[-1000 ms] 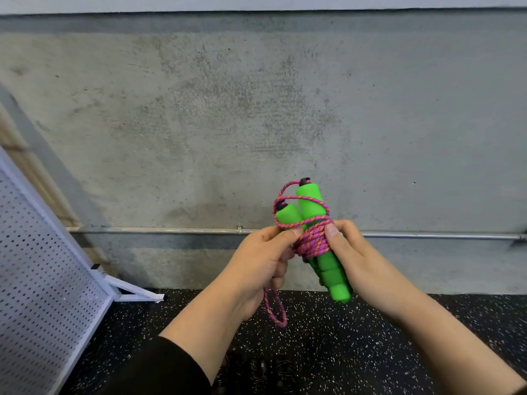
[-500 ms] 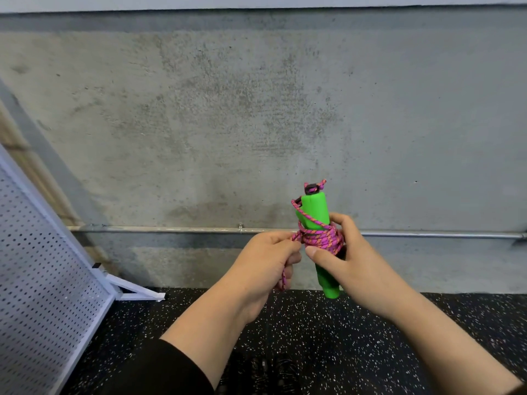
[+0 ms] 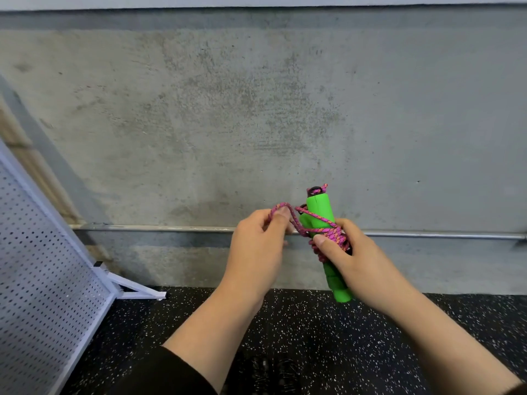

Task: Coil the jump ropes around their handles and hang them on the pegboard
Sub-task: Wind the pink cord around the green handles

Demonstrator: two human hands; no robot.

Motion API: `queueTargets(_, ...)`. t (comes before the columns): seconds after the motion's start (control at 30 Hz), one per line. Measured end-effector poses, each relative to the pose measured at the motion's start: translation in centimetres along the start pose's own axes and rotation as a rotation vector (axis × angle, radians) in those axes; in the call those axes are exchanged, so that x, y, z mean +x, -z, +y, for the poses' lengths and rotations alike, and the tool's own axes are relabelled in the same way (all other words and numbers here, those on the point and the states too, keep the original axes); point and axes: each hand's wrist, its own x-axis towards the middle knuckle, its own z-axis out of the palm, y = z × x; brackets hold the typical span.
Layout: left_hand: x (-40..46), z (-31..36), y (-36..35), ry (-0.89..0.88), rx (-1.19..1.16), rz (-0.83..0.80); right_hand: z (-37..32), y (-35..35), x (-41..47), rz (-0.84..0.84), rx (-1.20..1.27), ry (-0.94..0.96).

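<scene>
Two bright green foam handles point(image 3: 320, 212) of a jump rope stand side by side, nearly upright, in front of the wall. A pink braided rope point(image 3: 332, 233) is coiled around their middle. My right hand point(image 3: 350, 260) grips the handles over the coil, thumb pressing on the wraps. My left hand point(image 3: 256, 249) pinches a short loop of the rope's loose end point(image 3: 281, 208) just left of the handles, pulled up and to the left. The white pegboard point(image 3: 42, 266) leans at the far left.
A concrete wall point(image 3: 256, 109) fills the background, with a metal pipe point(image 3: 427, 235) running along it near the floor. The pegboard's white foot point(image 3: 137, 292) rests on black speckled rubber flooring point(image 3: 313, 337). A dark sleeve covers my left forearm.
My left hand has drawn the rope's loose end up and out to the left, away from the handles. The right hand keeps the handles upright in about the same place.
</scene>
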Motion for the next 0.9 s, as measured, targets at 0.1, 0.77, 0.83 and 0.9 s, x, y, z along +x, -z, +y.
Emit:
queueTargets(0.1, 0.2, 0.7, 0.2, 0.082, -0.27, 0.019, -0.3, -0.5, -0.2, -0.08, 0.037, 0.034)
queueTargets(0.77, 1.5, 0.1, 1.0, -0.061, -0.091, 0.023, -1.1, -1.3, -1.1, -0.162, 0.039, 0.111)
queueTargets(0.83, 1.6, 0.2, 1.1, -0.084, -0.066, 0.005, -1.1, -1.2, -1.0, -0.158, 0.058, 0.105)
queueTargets(0.9, 1.6, 0.3, 1.4, -0.107, -0.04, -0.021, -1.0, -1.0, -0.9, -0.154, 0.071, 0.105)
